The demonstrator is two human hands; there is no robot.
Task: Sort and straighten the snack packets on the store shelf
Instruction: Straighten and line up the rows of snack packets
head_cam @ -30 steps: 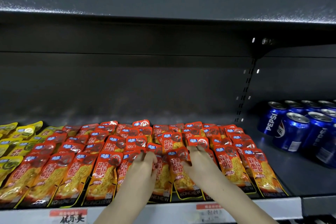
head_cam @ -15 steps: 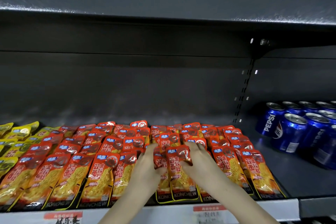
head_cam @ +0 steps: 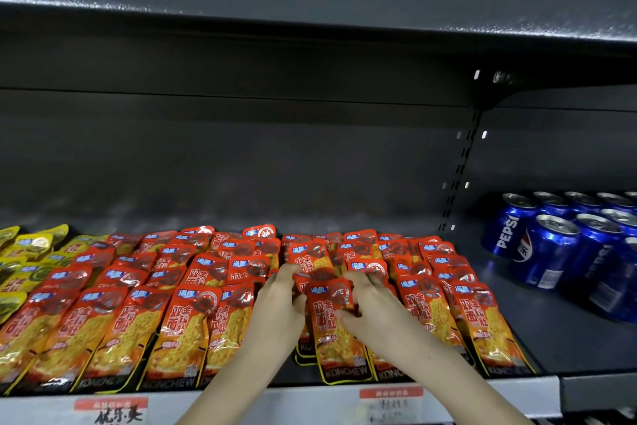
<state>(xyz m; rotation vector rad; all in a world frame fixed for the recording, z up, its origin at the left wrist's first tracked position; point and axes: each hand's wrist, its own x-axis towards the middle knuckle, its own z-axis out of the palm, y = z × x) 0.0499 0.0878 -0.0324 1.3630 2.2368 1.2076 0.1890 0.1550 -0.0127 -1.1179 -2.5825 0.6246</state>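
Red-orange snack packets [head_cam: 179, 317] lie in overlapping rows across the dark shelf [head_cam: 537, 348]. My left hand [head_cam: 275, 307] and my right hand [head_cam: 370, 307] press in from both sides on one column of stacked red packets [head_cam: 332, 331] in the middle. Fingers of both hands curl around the edges of that stack near its top. The front packet of the stack reaches the shelf's front edge. Yellow packets [head_cam: 31, 252] lie at the far left.
Blue Pepsi cans [head_cam: 548, 252] stand on the right part of the shelf, with bare shelf floor between them and the packets. Price labels [head_cam: 391, 397] sit on the front rail. Another dark shelf [head_cam: 310, 7] hangs overhead.
Both hands have closed inward from lying flat on the packets to squeezing the middle stack between them. The stack has been gathered into a narrower column.
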